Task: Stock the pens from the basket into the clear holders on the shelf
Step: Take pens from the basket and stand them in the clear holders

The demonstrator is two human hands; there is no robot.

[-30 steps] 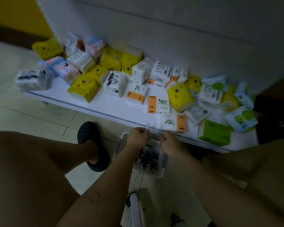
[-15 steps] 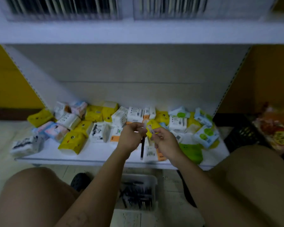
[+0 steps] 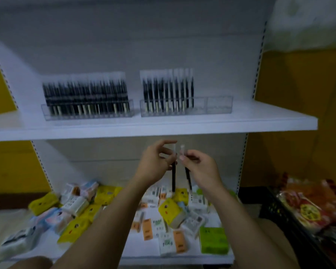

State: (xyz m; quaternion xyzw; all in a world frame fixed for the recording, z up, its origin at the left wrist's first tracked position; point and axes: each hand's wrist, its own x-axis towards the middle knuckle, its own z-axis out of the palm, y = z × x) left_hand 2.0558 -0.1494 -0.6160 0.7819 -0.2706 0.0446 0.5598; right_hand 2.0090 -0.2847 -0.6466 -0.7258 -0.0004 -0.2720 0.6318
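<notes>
My left hand grips a black pen in a clear sleeve, held upright just below the white shelf. Beside it my right hand holds a second black pen the same way. The two pens hang nearly side by side. On the shelf above stand two clear holders: the left holder is packed with pens, and the right holder has pens in its left part and bare slots at its right end. The basket is out of view.
The bottom shelf carries several tissue packs in yellow, white, orange and green. A dark crate with red and orange packets sits at the lower right. Yellow wall panels flank the shelving.
Both hands rose from the basket on the floor to just under the pen shelf, each with a pen. My view tilted up, so the basket dropped out of sight and the holders appeared.
</notes>
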